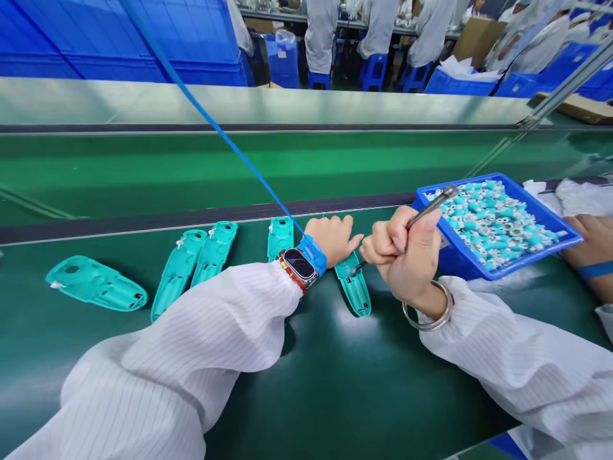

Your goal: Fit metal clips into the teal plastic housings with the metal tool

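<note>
My left hand [334, 236] rests closed on the top end of a teal plastic shell [355, 289] lying on the green table, holding it down. My right hand [405, 252] is closed around metal tweezers [428, 206], whose tip touches the same shell near its upper end. Other teal shells lie to the left: one [280, 235] just behind my left wrist, a pair [196, 265] side by side, and one [96, 284] at the far left. A blue wrist strap with a blue cord [230, 137] runs from my left wrist.
A blue tray [462, 263] of several small teal and white parts stands at the right. Another person's hand [591, 246] lies beyond it. A green conveyor belt [287, 166] runs behind. Blue crates and people in white coats are at the back.
</note>
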The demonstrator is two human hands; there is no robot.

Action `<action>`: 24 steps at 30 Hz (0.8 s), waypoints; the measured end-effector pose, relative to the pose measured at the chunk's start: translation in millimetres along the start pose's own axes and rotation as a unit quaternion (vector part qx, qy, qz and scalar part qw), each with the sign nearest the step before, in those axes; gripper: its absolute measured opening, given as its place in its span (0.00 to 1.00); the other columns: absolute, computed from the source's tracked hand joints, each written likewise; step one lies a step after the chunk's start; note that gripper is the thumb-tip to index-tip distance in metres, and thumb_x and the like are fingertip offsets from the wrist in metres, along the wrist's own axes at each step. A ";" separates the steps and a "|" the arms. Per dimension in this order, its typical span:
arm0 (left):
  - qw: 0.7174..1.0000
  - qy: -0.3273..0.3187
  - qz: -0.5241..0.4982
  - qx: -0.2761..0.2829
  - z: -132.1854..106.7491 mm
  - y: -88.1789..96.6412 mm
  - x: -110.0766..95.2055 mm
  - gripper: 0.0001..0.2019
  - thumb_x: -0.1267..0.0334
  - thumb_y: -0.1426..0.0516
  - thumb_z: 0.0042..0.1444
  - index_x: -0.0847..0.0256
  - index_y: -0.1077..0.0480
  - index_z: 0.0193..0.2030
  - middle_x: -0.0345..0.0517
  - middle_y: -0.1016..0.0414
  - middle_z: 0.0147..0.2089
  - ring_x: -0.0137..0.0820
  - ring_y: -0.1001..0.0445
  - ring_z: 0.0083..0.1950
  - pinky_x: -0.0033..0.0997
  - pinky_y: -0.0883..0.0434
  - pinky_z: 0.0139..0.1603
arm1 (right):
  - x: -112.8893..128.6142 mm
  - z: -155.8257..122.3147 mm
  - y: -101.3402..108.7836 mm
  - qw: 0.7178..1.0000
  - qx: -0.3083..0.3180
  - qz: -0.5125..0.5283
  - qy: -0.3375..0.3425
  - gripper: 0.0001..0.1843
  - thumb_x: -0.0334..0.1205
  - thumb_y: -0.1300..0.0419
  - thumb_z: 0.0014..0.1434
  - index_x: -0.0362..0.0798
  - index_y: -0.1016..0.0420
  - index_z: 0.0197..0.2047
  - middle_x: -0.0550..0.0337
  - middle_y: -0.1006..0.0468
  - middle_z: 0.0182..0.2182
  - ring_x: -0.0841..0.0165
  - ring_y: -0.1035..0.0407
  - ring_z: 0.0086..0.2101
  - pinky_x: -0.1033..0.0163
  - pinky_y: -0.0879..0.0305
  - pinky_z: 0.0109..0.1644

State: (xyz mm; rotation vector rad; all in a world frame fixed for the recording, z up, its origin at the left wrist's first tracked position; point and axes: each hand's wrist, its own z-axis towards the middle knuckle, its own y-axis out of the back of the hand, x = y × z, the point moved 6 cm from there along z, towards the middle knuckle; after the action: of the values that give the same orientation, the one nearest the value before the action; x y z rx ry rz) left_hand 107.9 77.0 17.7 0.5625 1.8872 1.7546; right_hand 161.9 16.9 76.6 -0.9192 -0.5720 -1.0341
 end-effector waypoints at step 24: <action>0.996 -0.023 -0.027 0.083 5.2 2.0 -4.3 0.18 0.61 0.57 0.60 0.65 0.27 0.36 0.53 0.27 0.32 0.42 0.27 0.43 0.35 0.36 0.37 | -10.1 -7.6 -10.3 0.997 0.039 -0.062 -0.012 0.25 0.52 0.57 0.64 0.43 0.50 0.22 0.67 0.59 0.16 0.83 0.59 0.16 0.75 0.58 0.20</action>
State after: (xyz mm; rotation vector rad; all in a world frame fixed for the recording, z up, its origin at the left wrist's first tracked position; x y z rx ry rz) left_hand 114.4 78.7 19.8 0.6011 2.0089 1.5458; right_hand 148.1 12.9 68.6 -0.8369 -0.6915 -1.1053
